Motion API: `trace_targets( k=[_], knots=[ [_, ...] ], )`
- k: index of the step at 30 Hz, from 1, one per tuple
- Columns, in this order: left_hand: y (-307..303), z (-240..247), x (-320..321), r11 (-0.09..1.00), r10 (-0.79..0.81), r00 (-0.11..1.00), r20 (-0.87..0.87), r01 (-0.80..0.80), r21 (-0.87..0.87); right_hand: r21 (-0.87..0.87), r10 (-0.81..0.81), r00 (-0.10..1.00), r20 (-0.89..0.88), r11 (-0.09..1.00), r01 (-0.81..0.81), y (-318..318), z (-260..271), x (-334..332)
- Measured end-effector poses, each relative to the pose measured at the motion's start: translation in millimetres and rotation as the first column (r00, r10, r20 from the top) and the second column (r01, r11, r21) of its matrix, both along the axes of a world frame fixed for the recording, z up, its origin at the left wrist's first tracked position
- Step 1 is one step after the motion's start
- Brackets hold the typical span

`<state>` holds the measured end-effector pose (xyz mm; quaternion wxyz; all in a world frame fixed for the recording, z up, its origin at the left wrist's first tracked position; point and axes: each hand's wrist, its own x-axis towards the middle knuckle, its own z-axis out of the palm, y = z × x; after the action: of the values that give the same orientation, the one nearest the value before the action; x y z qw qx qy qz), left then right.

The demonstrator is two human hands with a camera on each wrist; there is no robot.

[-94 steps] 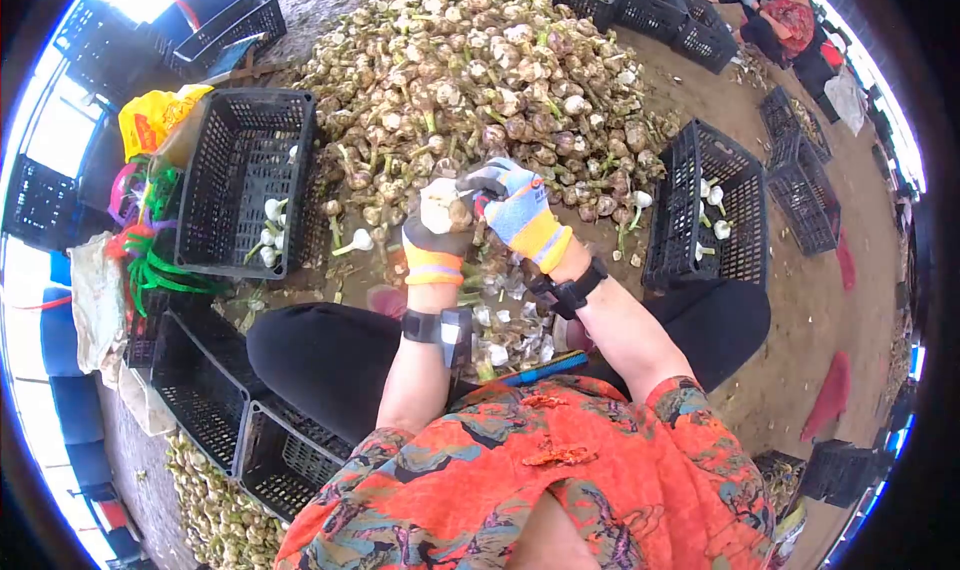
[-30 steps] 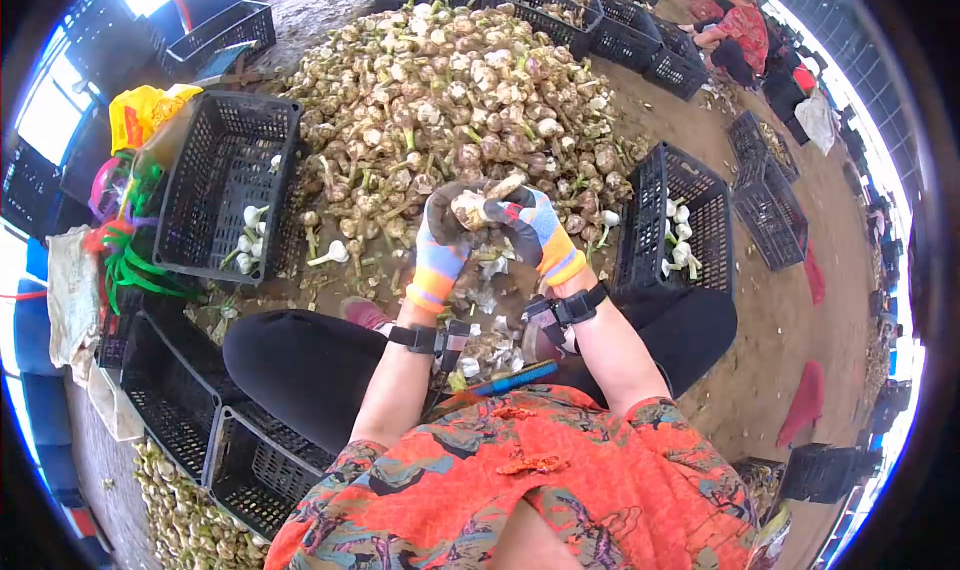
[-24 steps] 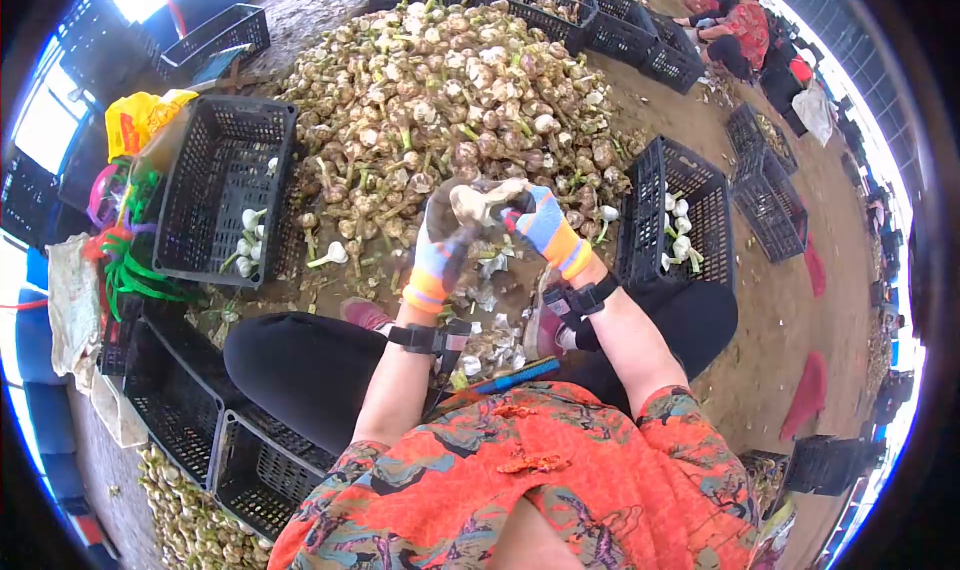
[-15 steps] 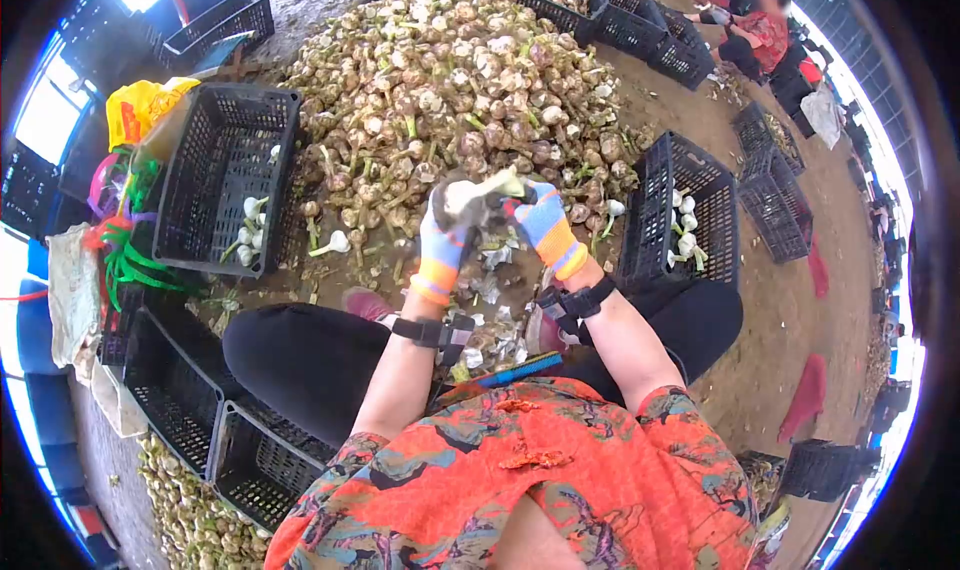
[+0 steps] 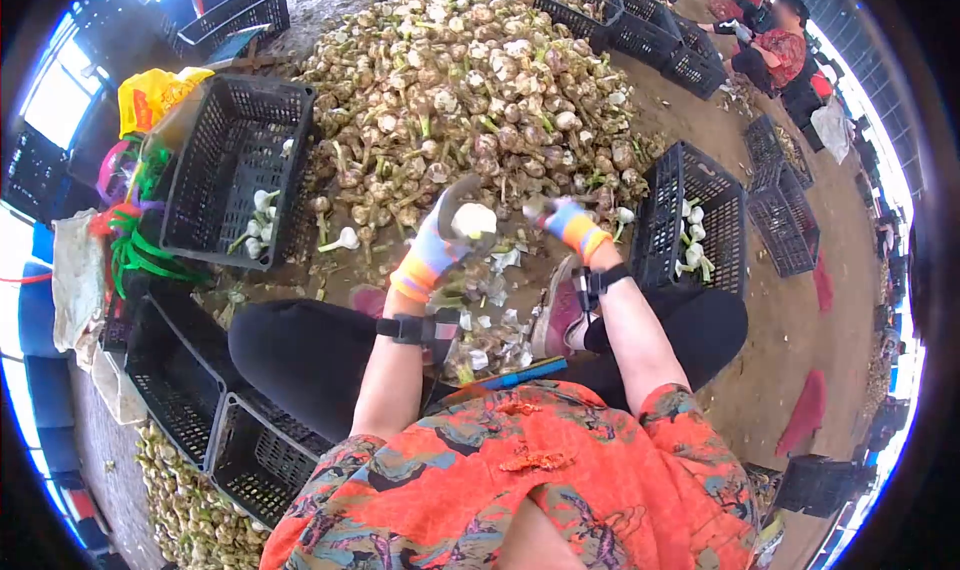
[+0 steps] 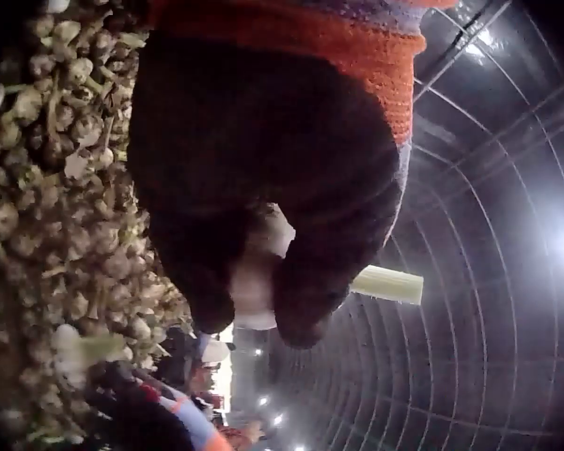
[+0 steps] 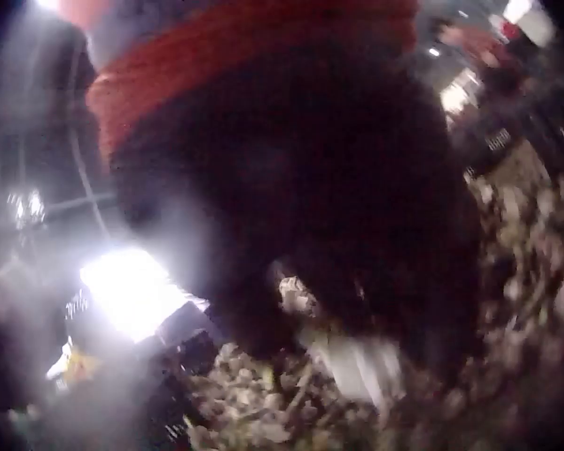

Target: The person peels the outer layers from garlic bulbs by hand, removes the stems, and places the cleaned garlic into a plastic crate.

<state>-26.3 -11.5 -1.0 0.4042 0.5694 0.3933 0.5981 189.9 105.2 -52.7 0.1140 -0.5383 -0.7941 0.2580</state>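
Note:
My gloved left hand [image 5: 438, 238] holds a white garlic bulb [image 5: 474, 220] in front of the pile. In the left wrist view, dark-coated fingers [image 6: 305, 319] curl round the bulb, and its cut pale-green stem [image 6: 390, 284] sticks out to the side. The bulb's far side is hidden by the glove. To its right and apart from it, my gloved right hand [image 5: 568, 222] is blurred by motion. A pale strip of garlic skin [image 7: 357, 366] shows between its thumb and fingers in the right wrist view. Loose skins [image 5: 485, 355] lie on the ground below, between the legs.
A large heap of untrimmed garlic [image 5: 480, 90] rises ahead. Black crates with several clean bulbs stand at left [image 5: 215, 240] and right [image 5: 725, 210]. A blue-handled brush-like tool [image 5: 520, 375] lies near the lap. More crates [image 5: 270, 460] stand at lower left; a person [image 5: 780, 50] sits far right.
Both hands worked together on a brownish bulb with its stem; now the bulb shows white in the left hand, and the right hand has pulled away to the right.

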Motion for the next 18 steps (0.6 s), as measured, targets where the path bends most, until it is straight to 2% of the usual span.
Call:
trace_targets(
  k=[1,2,3,4,6,7,8,9,11,13,15,16,17,18],
  knots=[
    [-0.4,-2.8,-1.6,0.991,-0.117,0.990,0.079,0.122,-0.052,-0.139,0.164,0.978,0.130,0.980,-0.146,-9.7,25.3,0.7],
    [-1.1,-4.1,0.7,0.990,-0.124,0.988,0.089,0.130,-0.062,0.098,0.055,0.994,-0.098,0.994,-0.045,-32.5,43.9,-12.2],
    [-1.0,-5.2,3.8,0.985,-0.121,0.991,0.055,0.127,-0.119,0.038,0.135,0.929,-0.345,0.991,-0.130,-37.2,66.4,-24.0],
    [-0.6,-6.5,6.0,0.977,-0.121,0.993,0.015,0.122,-0.174,0.043,0.238,0.878,-0.416,0.969,-0.242,-49.9,97.9,-36.5],
    [1.0,-7.2,12.3,0.985,-0.102,0.992,0.070,0.110,-0.134,0.127,0.380,0.888,-0.259,0.925,-0.359,-59.1,112.3,-51.8],
    [0.9,-4.5,12.0,0.997,-0.031,0.998,-0.050,0.027,-0.076,0.229,0.436,0.899,-0.046,0.881,-0.415,-59.3,117.4,-55.5],
    [-0.3,-0.7,11.9,0.999,0.049,0.985,-0.163,-0.051,-0.008,0.231,0.436,0.899,-0.047,0.880,-0.415,-58.8,122.7,-57.6],
    [-3.9,8.7,14.3,0.999,0.032,0.998,-0.054,-0.033,-0.025,0.164,0.462,0.886,0.033,0.872,-0.461,-57.5,128.1,-59.9],
    [0.1,2.6,12.0,0.999,0.033,0.997,-0.062,-0.035,-0.028,0.063,0.489,0.860,0.146,0.863,-0.501,-57.3,138.8,-63.5],
    [-0.4,-4.6,12.7,0.999,0.028,0.997,-0.068,-0.030,-0.038,0.120,0.480,0.860,0.171,0.857,-0.502,-57.0,132.4,-62.0],
    [-4.7,6.5,13.7,0.993,-0.084,0.996,-0.041,0.080,-0.091,0.180,0.470,0.861,0.194,0.846,-0.502,-54.1,121.0,-61.1],
    [-4.3,4.4,11.9,0.992,-0.085,0.995,-0.042,0.081,-0.094,0.150,0.383,0.924,0.010,0.913,-0.380,-53.5,112.0,-61.3],
    [-1.6,0.7,8.7,0.991,-0.090,0.986,0.140,0.103,-0.089,0.097,0.274,0.947,-0.170,0.961,-0.260,-52.7,107.2,-62.4],
    [1.3,-3.2,6.8,0.990,-0.091,0.943,0.320,0.122,-0.077,0.064,0.253,0.919,-0.303,0.967,-0.245,-48.0,105.8,-61.1]
  ],
)
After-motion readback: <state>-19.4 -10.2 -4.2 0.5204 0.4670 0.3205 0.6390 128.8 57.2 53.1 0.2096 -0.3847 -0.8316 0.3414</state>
